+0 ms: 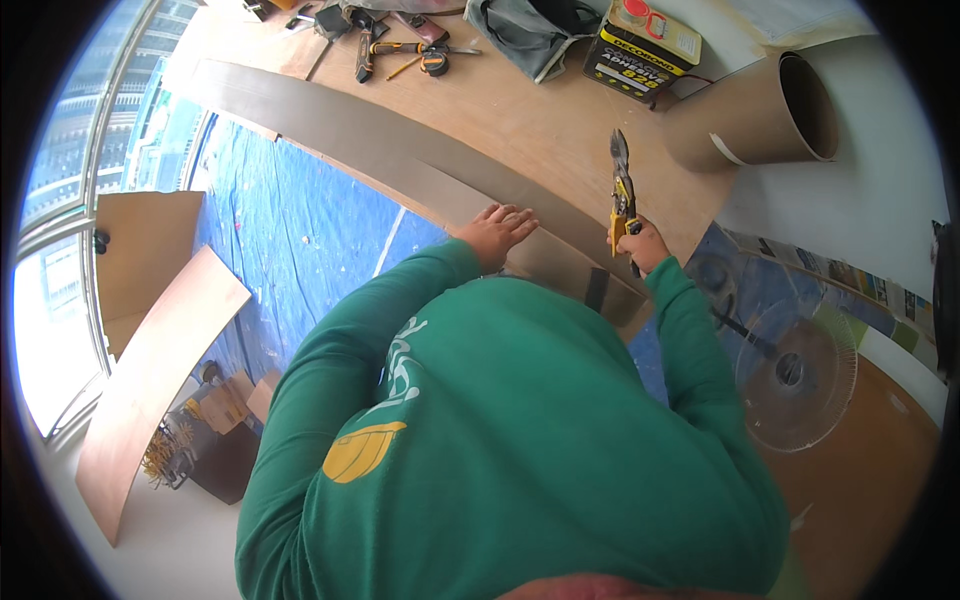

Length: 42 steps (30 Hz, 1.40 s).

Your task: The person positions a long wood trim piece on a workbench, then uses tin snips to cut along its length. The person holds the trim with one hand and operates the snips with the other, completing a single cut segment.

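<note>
My left hand (497,232) lies palm down, fingers out, on a long grey-brown strip of sheet material (350,130) that runs diagonally along the near edge of the wooden worktop (560,130). My right hand (642,243) is wrapped round the handles of yellow-and-black snips (620,175), whose jaws point up above the worktop beside the strip. A narrower overlapping piece (450,190) lies on the strip under and left of my left hand. A short dark band (597,288) shows near the strip's right end. My green-clad body hides part of the near edge.
Tools (400,50), a grey cloth (515,35), a square can (640,65) and a large rolled sheet (740,125) sit on the worktop's back. A fan (790,370) stands at right. Blue plastic (300,230), a leaning curved board (160,380) and windows (70,150) are at left.
</note>
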{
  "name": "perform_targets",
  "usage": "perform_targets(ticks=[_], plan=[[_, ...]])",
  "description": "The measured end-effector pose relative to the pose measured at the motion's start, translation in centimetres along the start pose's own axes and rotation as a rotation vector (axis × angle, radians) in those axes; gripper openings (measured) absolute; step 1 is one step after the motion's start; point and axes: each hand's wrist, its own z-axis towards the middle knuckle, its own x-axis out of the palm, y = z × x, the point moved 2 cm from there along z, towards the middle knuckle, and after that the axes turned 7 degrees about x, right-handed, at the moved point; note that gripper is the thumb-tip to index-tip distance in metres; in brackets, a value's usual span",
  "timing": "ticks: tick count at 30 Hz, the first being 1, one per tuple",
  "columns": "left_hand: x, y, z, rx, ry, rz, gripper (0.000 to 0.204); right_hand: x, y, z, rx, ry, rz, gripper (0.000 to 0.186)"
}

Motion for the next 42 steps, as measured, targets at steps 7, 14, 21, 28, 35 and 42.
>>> perform_targets(ticks=[7, 14, 21, 28, 35, 42], plan=[[4.7, 0.8, 2.3, 0.064, 0.086, 0.165, 0.101, 0.4, -4.2, -3.9, -0.074, -0.222, 0.067, 0.026], [0.4, -1.6, 2.5, 0.000, 0.129, 0.182, 0.113, -0.1, -3.5, -6.2, -0.160, -0.330, 0.226, 0.022], [-4.3, -1.8, -0.2, -0.027, -0.157, -0.037, 0.104, -2.9, 3.3, -4.7, -0.281, -0.332, 0.165, 0.027], [-8.8, 0.7, -4.1, 0.013, -0.504, -0.164, 0.088, -3.9, 9.6, -4.4, -0.323, -0.303, 0.153, 0.032], [-10.8, 1.9, -8.1, -0.170, -0.779, -0.236, 0.075, -1.3, 10.9, -3.7, -0.363, -0.133, 0.049, 0.025], [-10.1, 5.6, -14.2, -0.553, -1.228, -0.393, 0.048, 1.1, 9.1, -2.9, -0.339, -0.068, -0.012, 0.023]])
